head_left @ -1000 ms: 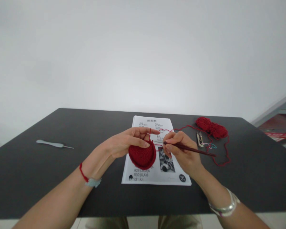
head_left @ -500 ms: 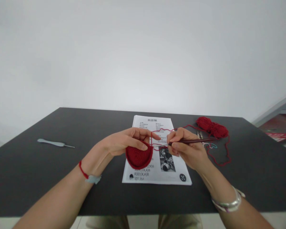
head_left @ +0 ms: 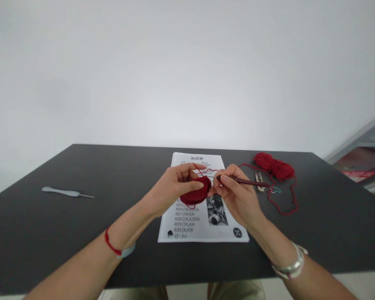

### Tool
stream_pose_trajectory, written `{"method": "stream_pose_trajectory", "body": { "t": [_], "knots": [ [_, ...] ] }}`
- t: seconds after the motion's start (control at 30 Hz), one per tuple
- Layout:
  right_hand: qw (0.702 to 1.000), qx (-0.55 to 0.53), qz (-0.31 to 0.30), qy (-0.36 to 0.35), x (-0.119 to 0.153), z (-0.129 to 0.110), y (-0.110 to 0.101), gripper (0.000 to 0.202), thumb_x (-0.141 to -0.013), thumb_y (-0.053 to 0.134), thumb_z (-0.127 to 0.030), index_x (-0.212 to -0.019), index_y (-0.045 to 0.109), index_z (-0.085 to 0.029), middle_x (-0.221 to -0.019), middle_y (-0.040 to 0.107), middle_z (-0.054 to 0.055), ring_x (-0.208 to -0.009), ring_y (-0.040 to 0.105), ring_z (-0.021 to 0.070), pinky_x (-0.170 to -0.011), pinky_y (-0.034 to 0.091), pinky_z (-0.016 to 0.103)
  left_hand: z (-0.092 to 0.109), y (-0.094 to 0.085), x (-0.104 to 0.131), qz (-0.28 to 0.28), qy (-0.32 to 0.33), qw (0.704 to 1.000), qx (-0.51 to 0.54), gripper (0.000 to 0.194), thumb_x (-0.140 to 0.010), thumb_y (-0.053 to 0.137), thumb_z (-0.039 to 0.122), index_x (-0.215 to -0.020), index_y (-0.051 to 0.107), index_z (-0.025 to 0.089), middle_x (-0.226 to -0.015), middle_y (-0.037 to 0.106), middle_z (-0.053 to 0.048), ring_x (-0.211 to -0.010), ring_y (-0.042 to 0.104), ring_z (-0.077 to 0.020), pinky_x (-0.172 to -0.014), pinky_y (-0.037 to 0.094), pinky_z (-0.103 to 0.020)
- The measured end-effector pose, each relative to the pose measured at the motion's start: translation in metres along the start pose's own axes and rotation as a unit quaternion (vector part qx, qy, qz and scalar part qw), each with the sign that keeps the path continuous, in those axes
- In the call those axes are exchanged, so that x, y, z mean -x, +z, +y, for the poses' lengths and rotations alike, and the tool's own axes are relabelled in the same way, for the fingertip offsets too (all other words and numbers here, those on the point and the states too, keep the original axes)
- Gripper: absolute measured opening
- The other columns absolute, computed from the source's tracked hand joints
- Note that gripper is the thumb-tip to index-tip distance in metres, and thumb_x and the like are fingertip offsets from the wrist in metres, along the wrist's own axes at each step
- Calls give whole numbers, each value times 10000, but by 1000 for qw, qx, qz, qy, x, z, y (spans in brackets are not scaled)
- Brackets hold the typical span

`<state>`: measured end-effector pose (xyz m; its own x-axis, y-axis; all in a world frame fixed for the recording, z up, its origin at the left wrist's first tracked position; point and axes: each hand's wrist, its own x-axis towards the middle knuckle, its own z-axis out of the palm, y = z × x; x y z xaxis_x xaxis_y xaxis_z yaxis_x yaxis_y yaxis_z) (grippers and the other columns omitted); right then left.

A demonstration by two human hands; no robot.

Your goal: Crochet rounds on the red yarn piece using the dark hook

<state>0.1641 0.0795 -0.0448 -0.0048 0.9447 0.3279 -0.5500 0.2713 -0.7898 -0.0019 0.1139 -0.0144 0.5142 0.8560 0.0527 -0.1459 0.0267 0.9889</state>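
Between thumb and fingers, my left hand pinches a round red crochet piece, tilted so its flat face shows less. Red yarn passes over the left index finger. My right hand grips a crochet hook with a dark brown handle like a pen. The hook's thin metal shaft points left and reaches the upper edge of the crochet piece; its tip is too small to make out. Both hands are over the printed pattern sheets.
On the right lies a skein of red yarn, its strand looping on the dark table. Near it are small metal scissors or clippers and a teal stitch marker. A second hook with a pale grey handle rests at the left.
The crochet piece has moved up and right and tilted away, its face less visible. My hands have come closer together, the hook now at the piece's upper edge. The view has shifted slightly.
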Motion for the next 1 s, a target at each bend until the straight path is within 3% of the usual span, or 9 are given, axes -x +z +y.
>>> {"method": "stream_pose_trajectory", "body": {
  "t": [0.17,0.3,0.73,1.0],
  "knots": [
    [1000,-5,-16,4,-3,-5,-3,156,-799,697,-219,-710,569,-204,-631,597,-44,-543,529,92,-558,559,241,1,-2,0,25,17,999,12,311,-674,750,146,-979,694,172,-802,658,15,-719,591,-115,-680,442,-245],
    [1000,14,-17,-22,-2,-6,-1,145,-785,700,-204,-703,581,-203,-639,599,-48,-530,520,92,-560,571,269,1,-1,0,42,39,998,3,252,-693,711,138,-944,712,162,-709,626,31,-657,563,-106,-657,431,-240],
    [983,123,-9,-139,3,3,-4,105,-839,651,-190,-761,591,-226,-681,548,-37,-571,557,112,-542,561,282,-3,1,1,50,24,998,25,380,-676,695,147,-1056,685,163,-654,595,46,-578,519,-87,-587,382,-214],
    [945,261,-1,-198,10,12,-11,88,-879,603,-174,-819,572,-230,-733,557,-14,-664,553,139,-575,523,281,-6,5,1,70,51,996,-8,345,-710,662,134,-1055,669,157,-646,573,50,-599,511,-100,-605,397,-227]
  ]
}}
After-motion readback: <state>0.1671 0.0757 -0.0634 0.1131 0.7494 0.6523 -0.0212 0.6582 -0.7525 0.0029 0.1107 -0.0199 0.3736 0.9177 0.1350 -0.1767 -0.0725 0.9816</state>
